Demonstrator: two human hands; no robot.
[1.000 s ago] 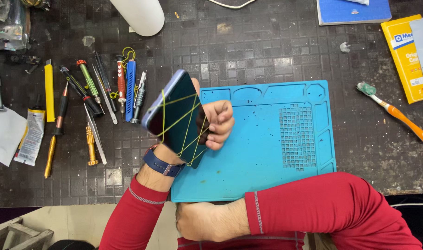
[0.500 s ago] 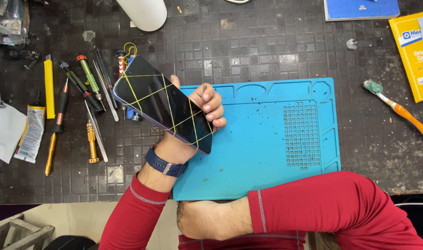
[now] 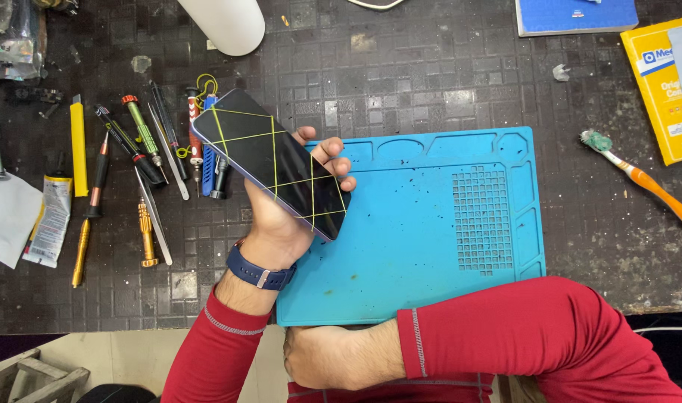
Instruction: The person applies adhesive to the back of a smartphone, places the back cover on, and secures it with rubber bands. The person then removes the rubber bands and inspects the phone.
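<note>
Phone [image 3: 270, 163], dark screen crossed by yellow rubber bands, is being held tilted above the blue mat's [image 3: 430, 224] left edge. Left hand [image 3: 281, 213] grip is clamping it from below. Right hand [image 3: 333, 357] is resting loosely curled, holding nothing, at the tabletop [image 3: 430, 82] edge. Screwdrivers [image 3: 132, 142] are lying left.

**Workbench and surroundings, seen from above**

Dark, grid-patterned rubber bench top [image 3: 430, 82], scuffed, dusty, flecked with pale debris. Landmark: blue rectangular silicone work mat [image 3: 430, 224] with moulded trays, lying at the bench's near edge. Below the mat's lower-left corner, the bench edge gives way to pale beige floor [image 3: 132, 358]. Further left of that, a grey wooden frame [image 3: 27, 380], partly cut off. Light is even and soft; faint sheen on the mat, no hard shadows.
</note>
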